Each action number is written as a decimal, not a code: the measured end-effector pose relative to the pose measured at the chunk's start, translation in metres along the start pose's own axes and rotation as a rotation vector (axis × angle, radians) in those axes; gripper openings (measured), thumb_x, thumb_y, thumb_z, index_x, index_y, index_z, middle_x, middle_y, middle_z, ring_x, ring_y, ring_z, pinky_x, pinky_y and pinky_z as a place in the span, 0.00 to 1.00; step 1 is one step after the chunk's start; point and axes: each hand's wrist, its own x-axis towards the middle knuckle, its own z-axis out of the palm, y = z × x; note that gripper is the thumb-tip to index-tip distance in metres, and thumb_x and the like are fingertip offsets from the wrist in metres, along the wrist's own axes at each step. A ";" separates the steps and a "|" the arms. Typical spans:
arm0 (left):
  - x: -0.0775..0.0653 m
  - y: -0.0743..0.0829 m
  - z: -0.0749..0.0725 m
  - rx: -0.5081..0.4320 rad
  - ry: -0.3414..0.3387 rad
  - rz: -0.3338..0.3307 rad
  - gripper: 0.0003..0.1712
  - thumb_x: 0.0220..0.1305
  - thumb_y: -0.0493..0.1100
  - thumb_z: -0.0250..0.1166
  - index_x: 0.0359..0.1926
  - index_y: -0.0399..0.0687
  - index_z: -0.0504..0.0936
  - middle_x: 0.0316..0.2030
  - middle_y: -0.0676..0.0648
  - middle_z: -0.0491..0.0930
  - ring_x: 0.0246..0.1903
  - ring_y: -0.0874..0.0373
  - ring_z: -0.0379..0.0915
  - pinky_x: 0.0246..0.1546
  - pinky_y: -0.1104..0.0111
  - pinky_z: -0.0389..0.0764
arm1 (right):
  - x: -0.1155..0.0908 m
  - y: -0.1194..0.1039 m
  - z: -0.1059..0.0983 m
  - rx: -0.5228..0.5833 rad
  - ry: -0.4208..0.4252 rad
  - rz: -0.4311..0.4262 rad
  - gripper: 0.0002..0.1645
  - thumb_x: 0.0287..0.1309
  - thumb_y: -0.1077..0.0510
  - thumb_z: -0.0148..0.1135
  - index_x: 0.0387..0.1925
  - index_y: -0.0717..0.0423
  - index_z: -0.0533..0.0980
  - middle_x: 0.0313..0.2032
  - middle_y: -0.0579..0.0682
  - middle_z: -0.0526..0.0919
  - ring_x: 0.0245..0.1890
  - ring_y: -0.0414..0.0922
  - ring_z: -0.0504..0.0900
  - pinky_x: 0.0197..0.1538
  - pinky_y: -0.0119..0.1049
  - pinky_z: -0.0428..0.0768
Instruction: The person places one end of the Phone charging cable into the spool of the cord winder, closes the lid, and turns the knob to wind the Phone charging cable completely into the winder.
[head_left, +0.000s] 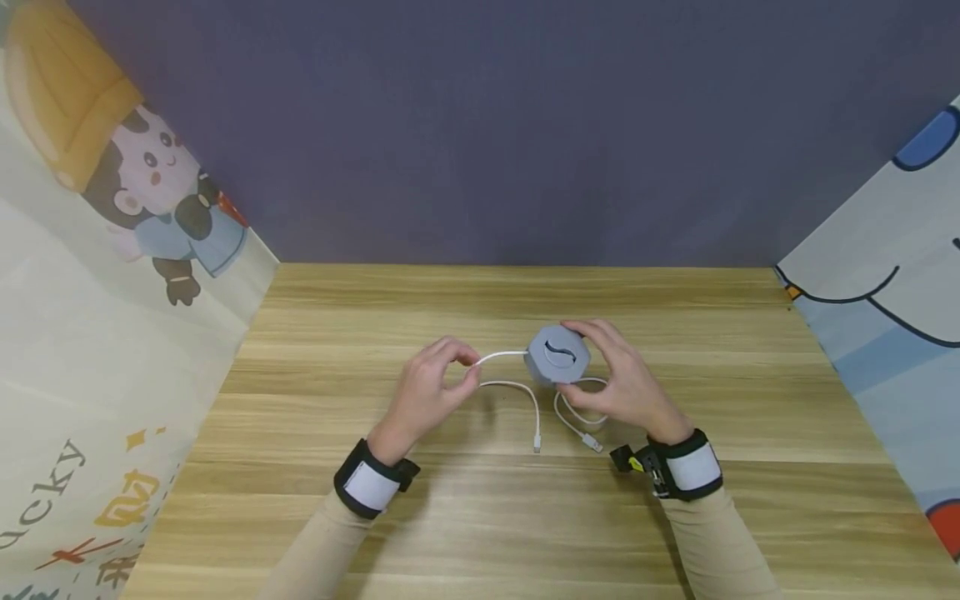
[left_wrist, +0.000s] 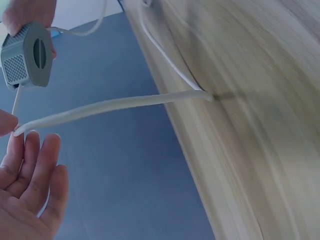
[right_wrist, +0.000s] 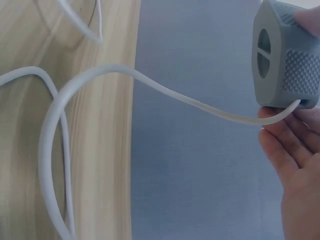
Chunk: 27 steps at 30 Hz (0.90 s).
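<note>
A grey hexagonal cable winder (head_left: pixel 558 355) with textured sides is gripped by my right hand (head_left: pixel 626 379), thumb on the near side and fingers on the far side. White cable leaves it from two sides. To the left, my left hand (head_left: pixel 435 385) pinches the white cable (head_left: pixel 502 354) between thumb and fingertips, and the stretch up to the winder is nearly straight. Past the pinch the cable bends back and hangs to a small connector (head_left: pixel 537 443) at the table. On the winder's other side, a looped cable (right_wrist: pixel 45 150) ends in a USB plug (head_left: pixel 592 442).
The wood-grain table (head_left: pixel 465 525) runs up to a dark blue back panel (head_left: pixel 480 133). Printed cartoon sheets stand at left (head_left: pixel 187 200) and right (head_left: pixel 892 333). Each wrist wears a black and white strap, the left strap (head_left: pixel 372 481) and the right strap (head_left: pixel 690 468).
</note>
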 end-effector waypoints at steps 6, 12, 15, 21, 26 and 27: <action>0.005 0.006 0.003 -0.083 -0.028 -0.074 0.04 0.63 0.35 0.71 0.38 0.40 0.84 0.35 0.46 0.85 0.37 0.54 0.83 0.42 0.58 0.87 | 0.002 -0.003 -0.002 0.000 0.025 -0.032 0.51 0.42 0.54 0.79 0.71 0.53 0.70 0.61 0.53 0.78 0.59 0.49 0.76 0.58 0.55 0.80; 0.014 0.015 0.006 -0.108 -0.036 -0.047 0.05 0.65 0.36 0.71 0.40 0.39 0.85 0.37 0.45 0.86 0.38 0.54 0.83 0.43 0.58 0.87 | 0.003 -0.006 -0.004 -0.007 0.032 -0.065 0.52 0.41 0.55 0.79 0.71 0.54 0.70 0.60 0.53 0.78 0.60 0.48 0.76 0.62 0.48 0.78; 0.019 0.019 0.007 -0.111 -0.042 -0.023 0.05 0.65 0.36 0.71 0.40 0.39 0.85 0.37 0.45 0.86 0.38 0.54 0.83 0.44 0.59 0.87 | 0.004 -0.008 -0.004 -0.009 0.028 -0.073 0.52 0.41 0.55 0.80 0.71 0.55 0.70 0.60 0.53 0.78 0.60 0.48 0.76 0.63 0.44 0.77; 0.025 0.024 0.008 -0.086 -0.055 -0.007 0.05 0.66 0.37 0.71 0.40 0.40 0.85 0.38 0.46 0.86 0.40 0.55 0.83 0.47 0.65 0.86 | 0.005 -0.008 -0.005 -0.008 0.020 -0.074 0.52 0.41 0.55 0.81 0.71 0.58 0.69 0.60 0.53 0.77 0.60 0.48 0.76 0.64 0.40 0.76; 0.028 0.026 0.010 -0.091 -0.070 -0.013 0.06 0.66 0.39 0.71 0.41 0.41 0.86 0.39 0.47 0.87 0.41 0.56 0.84 0.49 0.65 0.85 | 0.005 -0.008 -0.005 -0.005 0.019 -0.087 0.53 0.41 0.55 0.81 0.71 0.58 0.69 0.60 0.53 0.77 0.60 0.48 0.76 0.64 0.41 0.77; 0.029 0.027 0.011 -0.092 -0.073 -0.011 0.06 0.66 0.39 0.71 0.41 0.41 0.87 0.39 0.47 0.87 0.41 0.56 0.84 0.49 0.65 0.85 | 0.005 -0.008 -0.005 -0.001 0.020 -0.091 0.53 0.42 0.55 0.81 0.71 0.58 0.69 0.60 0.54 0.78 0.60 0.48 0.76 0.64 0.44 0.77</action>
